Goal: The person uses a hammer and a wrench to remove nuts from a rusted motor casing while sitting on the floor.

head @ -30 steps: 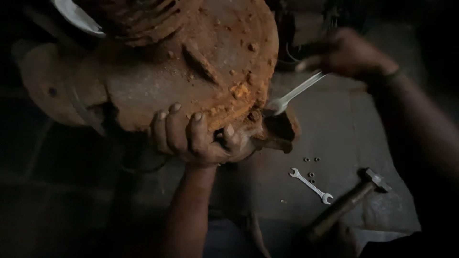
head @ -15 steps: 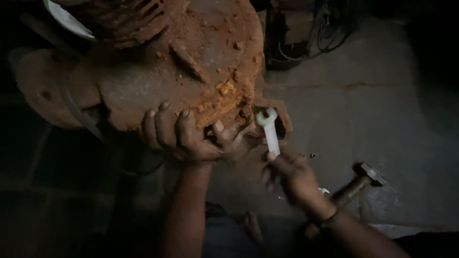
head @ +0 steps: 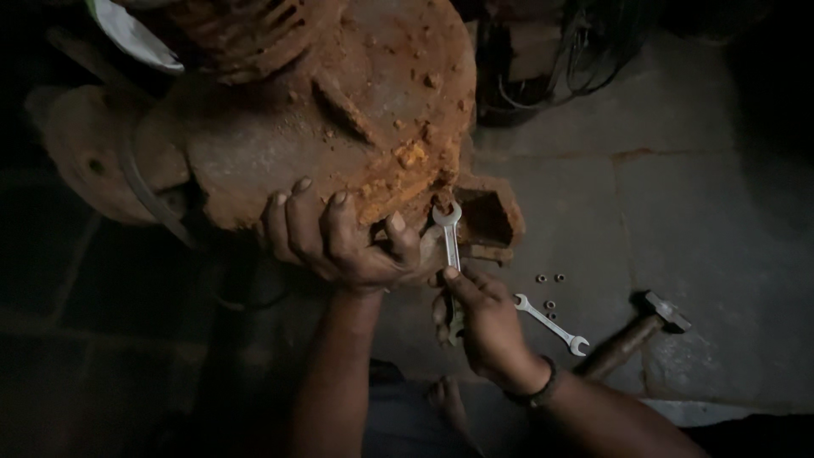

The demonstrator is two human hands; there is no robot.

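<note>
Since half a second ago my right hand [head: 485,326] has kept its grip on the small silver open-ended spanner [head: 449,246] while the spanner's head has settled at the lower edge of the big rust-orange cast-metal housing [head: 339,127]; a second ago that hand was up at the right, holding the spanner slantwise. My left hand [head: 339,242] has stayed where it was, fingers spread wide and curled up against the underside of the housing, gripping its rim.

My right hand is closed around the lower shaft of the spanner, thumb laid along it. The spanner stands nearly upright in the view, its long axis running from my hand up to the housing, its open jaw pointing up and meeting the rusty edge just left of a square rusted opening [head: 485,219]. I cannot tell whether the jaw sits on a nut.

I count two spanners: the one I hold, and a second silver double-ended spanner [head: 551,324] lying on the grey stone floor [head: 695,212], slanting down to the right. Beside it lie four small dark nuts [head: 549,278], in a loose group. One hammer with a wooden handle [head: 632,339] lies to the right, head pointing up and right. A pale curved plate edge [head: 131,38] shows at top left.
</note>
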